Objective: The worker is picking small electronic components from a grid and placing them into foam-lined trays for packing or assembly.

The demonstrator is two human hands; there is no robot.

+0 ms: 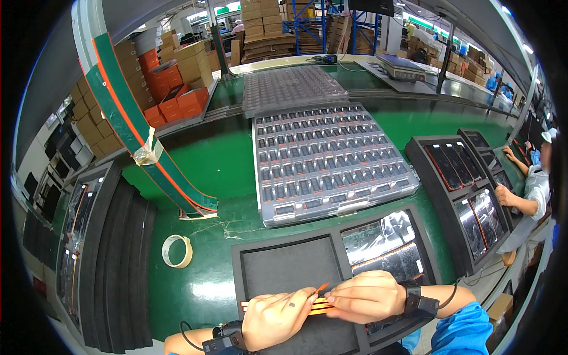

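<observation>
Low in the head view, my left hand (275,318) and my right hand (368,297) are closed around a small stack of thin orange-edged, phone-like slabs (320,306), seen edge-on. A small orange piece (322,288) sticks up between my fingertips; its kind is hard to make out. Beneath them lies a black foam tray (238,267) with two compartments. In its right compartment are glossy black phone-like slabs (378,236), partly covered by my right hand. The left compartment's bare bottom shows beyond my hands. Devices on cables are strapped to both wrists.
Ahead stands a clear plastic tray (337,208) with rows of small dark, orange-edged parts. A tape roll (177,251) lies left, beside stacked foam trays (112,266). A green post (127,112) rises there. At right are filled foam trays (422,155) and a co-worker's hand (504,195).
</observation>
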